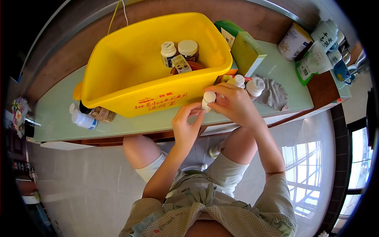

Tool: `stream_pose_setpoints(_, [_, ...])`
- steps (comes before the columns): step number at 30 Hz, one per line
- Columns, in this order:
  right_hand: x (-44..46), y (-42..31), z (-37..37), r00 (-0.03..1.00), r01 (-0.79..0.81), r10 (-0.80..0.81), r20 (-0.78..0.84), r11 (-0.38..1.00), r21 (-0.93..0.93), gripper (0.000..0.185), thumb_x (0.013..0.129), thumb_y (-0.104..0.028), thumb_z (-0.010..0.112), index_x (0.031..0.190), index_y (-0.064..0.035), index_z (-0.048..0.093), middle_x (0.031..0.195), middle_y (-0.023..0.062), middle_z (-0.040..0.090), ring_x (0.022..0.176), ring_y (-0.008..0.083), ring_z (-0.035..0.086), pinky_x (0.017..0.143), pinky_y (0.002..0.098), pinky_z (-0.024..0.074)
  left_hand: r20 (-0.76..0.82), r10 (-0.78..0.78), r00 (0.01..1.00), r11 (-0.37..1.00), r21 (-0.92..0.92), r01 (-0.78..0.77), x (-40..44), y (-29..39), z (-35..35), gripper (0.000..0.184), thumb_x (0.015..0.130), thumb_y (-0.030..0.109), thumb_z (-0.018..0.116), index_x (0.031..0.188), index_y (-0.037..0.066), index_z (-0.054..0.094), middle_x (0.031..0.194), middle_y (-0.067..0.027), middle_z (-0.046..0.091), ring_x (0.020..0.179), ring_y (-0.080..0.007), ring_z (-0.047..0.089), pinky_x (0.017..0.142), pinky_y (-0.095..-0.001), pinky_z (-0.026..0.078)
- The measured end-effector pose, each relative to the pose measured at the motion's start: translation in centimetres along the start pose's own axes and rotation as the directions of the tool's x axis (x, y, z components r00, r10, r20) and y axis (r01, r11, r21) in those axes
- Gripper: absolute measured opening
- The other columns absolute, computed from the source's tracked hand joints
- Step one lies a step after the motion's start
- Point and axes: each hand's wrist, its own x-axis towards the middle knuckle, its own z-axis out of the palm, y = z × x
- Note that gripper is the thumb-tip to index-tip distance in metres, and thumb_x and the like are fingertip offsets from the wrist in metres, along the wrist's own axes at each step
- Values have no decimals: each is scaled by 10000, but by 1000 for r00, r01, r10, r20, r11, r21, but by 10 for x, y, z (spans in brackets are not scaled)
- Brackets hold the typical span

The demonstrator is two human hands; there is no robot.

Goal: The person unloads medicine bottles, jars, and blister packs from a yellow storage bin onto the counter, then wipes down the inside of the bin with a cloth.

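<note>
Just in front of a large yellow bin, a small white-capped bottle is held by my right hand, whose thumb and fingers close around its side. My left hand is at the bottle's left, fingers curved with a gap between thumb and fingertips; whether it touches the bottle is unclear. Inside the bin are a white bottle, a jar with a white lid and a blister-like pack. Beyond my right hand stand two more white bottles, one beside a grey cloth.
Green boxes stand right of the bin. A large tin and a green-white pouch are at the far right. At the left, a white bottle lies near a brown jar. The glass tabletop's front edge is above my knees.
</note>
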Motion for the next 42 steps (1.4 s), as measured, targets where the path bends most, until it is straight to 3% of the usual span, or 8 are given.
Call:
stream_pose_setpoints(4, [-3, 7, 6, 998, -12, 9, -68, 999, -41, 326, 720, -98, 747, 1033, -62, 667, 842, 96, 655, 735, 243, 631, 659, 307, 499, 3, 19, 1000, 1000, -3, -19, 1, -4, 3, 220, 762, -10, 721, 967, -1, 640, 901, -108, 670, 812, -192, 674, 715, -275, 546])
stream_pose_setpoints(10, [-6, 10, 14, 968, 56, -107, -225, 974, -219, 278, 726, -182, 742, 981, -122, 650, 710, 26, 600, 629, 202, 601, 561, 340, 485, -8, 74, 997, 993, 90, -73, 7, -4, 6, 229, 745, 1, 729, 955, 7, 639, 882, -111, 664, 789, -206, 670, 711, -278, 545])
stream_pose_setpoints(16, [-7, 9, 19, 952, -16, -75, -295, 956, -294, 281, 718, -214, 759, 954, -126, 635, 743, 18, 611, 660, 206, 614, 572, 335, 492, -27, 36, 999, 998, 59, -34, 6, -13, 9, 235, 746, 8, 734, 960, 7, 637, 870, -109, 661, 785, -206, 667, 712, -277, 540])
stream_pose_setpoints(19, [-6, 8, 17, 922, 71, -183, -340, 945, -318, 264, 709, -210, 771, 920, -119, 642, 790, 15, 633, 682, 212, 624, 585, 331, 500, -14, 22, 1000, 999, 37, -21, 6, -7, 5, 244, 746, 14, 739, 967, 7, 635, 887, -111, 665, 782, -207, 666, 715, -281, 536])
stream_pose_setpoints(25, [-9, -4, 6, 923, 57, -124, -364, 980, -191, 164, 686, -64, 775, 797, -40, 658, 785, 65, 644, 675, 212, 614, 614, 298, 487, 4, 137, 990, 982, 132, -137, 17, 19, -33, 182, 739, 22, 750, 894, 15, 655, 842, -102, 682, 754, -205, 668, 694, -282, 521])
stream_pose_setpoints(28, [-4, -18, -1, 904, 100, -153, -399, 984, -149, 110, 702, -93, 766, 751, -76, 669, 730, 32, 651, 652, 219, 620, 573, 314, 490, 14, 263, 965, 931, 260, -257, 27, 43, -58, 138, 733, 25, 753, 837, 19, 662, 803, -87, 685, 731, -198, 668, 680, -279, 512])
stream_pose_setpoints(35, [18, -42, -19, 887, 293, -298, -352, 954, -68, 84, 733, 11, 689, 816, 15, 679, 773, 97, 656, 679, 184, 622, 593, 260, 475, -1, 469, 883, 794, 439, -421, 60, 106, -119, 113, 739, 15, 735, 827, 59, 680, 735, -39, 686, 626, -144, 640, 503, -238, 411])
stream_pose_setpoints(42, [54, -56, -26, 919, 269, -256, -299, 963, 2, 67, 761, -23, 705, 826, -10, 700, 758, 87, 666, 618, 191, 633, 561, 270, 494, 134, 409, 903, 734, 539, -413, 128, 127, -157, 40, 787, 51, 692, 822, 62, 677, 742, -32, 681, 596, -129, 617, 501, -237, 412])
